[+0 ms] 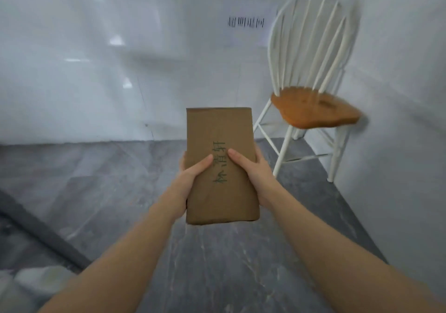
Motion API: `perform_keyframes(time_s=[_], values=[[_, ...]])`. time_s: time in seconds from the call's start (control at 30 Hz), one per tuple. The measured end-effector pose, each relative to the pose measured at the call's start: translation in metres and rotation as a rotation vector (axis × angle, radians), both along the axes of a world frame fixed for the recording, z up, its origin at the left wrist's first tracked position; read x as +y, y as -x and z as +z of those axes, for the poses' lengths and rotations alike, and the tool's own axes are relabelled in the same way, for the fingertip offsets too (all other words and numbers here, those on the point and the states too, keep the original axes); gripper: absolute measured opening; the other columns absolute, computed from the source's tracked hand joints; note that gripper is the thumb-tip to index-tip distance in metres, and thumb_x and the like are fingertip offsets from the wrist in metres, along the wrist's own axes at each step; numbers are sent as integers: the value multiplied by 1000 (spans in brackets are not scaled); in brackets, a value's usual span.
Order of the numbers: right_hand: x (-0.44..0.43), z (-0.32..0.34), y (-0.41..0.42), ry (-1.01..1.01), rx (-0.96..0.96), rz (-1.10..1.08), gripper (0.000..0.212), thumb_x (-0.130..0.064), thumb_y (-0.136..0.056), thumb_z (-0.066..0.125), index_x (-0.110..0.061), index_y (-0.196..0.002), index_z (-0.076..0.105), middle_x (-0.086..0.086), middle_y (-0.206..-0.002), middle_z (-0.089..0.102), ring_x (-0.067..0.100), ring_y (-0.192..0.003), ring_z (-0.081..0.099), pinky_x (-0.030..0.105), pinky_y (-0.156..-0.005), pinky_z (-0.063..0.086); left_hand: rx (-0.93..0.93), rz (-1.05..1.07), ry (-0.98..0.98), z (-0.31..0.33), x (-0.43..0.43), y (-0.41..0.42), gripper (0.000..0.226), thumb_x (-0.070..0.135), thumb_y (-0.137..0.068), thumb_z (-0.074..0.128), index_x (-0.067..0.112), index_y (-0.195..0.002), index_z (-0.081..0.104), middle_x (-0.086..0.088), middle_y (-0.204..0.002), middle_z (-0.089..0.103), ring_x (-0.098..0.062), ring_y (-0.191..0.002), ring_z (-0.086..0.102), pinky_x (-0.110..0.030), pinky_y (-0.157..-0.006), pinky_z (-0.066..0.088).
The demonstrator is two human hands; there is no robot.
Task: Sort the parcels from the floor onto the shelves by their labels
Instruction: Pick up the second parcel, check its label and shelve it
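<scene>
Two hands are clamped on one brown parcel (220, 165), which is held in the air above the grey floor (217, 264). The left hand (190, 179) is wrapped round the parcel's left edge, the right hand (253, 175) round its right edge, and both thumbs are pressed on the top face beside dark handwritten characters. The parcel's near end is seen projecting below the hands, its far end beyond them. A white chair (311, 90) with an orange seat is set well behind, to the right, against a white wall (72, 59).
</scene>
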State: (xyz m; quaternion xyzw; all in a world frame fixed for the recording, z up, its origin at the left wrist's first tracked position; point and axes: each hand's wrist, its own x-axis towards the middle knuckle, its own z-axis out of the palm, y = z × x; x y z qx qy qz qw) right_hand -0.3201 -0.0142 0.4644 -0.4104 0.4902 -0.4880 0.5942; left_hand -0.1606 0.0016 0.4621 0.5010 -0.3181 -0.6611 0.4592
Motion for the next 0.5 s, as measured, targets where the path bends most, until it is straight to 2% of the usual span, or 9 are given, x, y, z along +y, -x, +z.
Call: perform_keyframes(time_s=[0.07, 0.13, 0.17, 0.27, 0.4, 0.5], values=[[7, 115, -9, 108, -18, -5, 70, -26, -77, 76, -28, -139, 44, 6, -124, 65, 22, -101, 68, 37, -83, 59, -10, 20, 127, 117, 6, -10, 82, 32, -60, 79, 20, -134, 49, -12, -115, 69, -25, -89, 71, -31, -59, 59], [20, 223, -15, 184, -38, -8, 81, -30, -72, 79, -30, -143, 40, 5, -128, 63, 23, -105, 68, 42, -88, 57, -17, 28, 234, 229, 17, -16, 70, 24, -71, 74, 22, -135, 46, -9, -116, 67, -23, -91, 70, -31, -63, 60], [25, 280, -18, 226, -47, -4, 82, -31, -72, 79, -31, -143, 39, 5, -129, 63, 23, -106, 67, 43, -89, 56, -29, 22, 281, 289, 22, -20, 66, 22, -75, 72, 23, -136, 45, -8, -118, 67, -23, -93, 69, -31, -64, 60], [42, 403, -26, 356, -59, 2, 75, -25, -79, 74, -31, -144, 37, 4, -129, 61, 20, -105, 67, 36, -84, 59, -27, 29, 374, 412, 36, -24, 61, 21, -78, 72, 24, -133, 48, -9, -118, 66, -25, -94, 69, -31, -61, 59], [69, 537, -28, 536, -25, 0, 81, -28, -78, 75, -35, -147, 31, 1, -133, 59, 20, -110, 64, 41, -91, 56, -21, 52, 503, 544, 66, -25, 70, 26, -72, 75, 25, -136, 47, -9, -125, 64, -28, -101, 68, -35, -68, 58], [89, 595, -21, 639, -2, -18, 84, -29, -79, 75, -35, -149, 28, 1, -136, 56, 21, -114, 63, 42, -95, 54, -14, 71, 578, 597, 85, -18, 65, 26, -76, 73, 25, -136, 47, -8, -124, 65, -27, -100, 68, -35, -68, 58]])
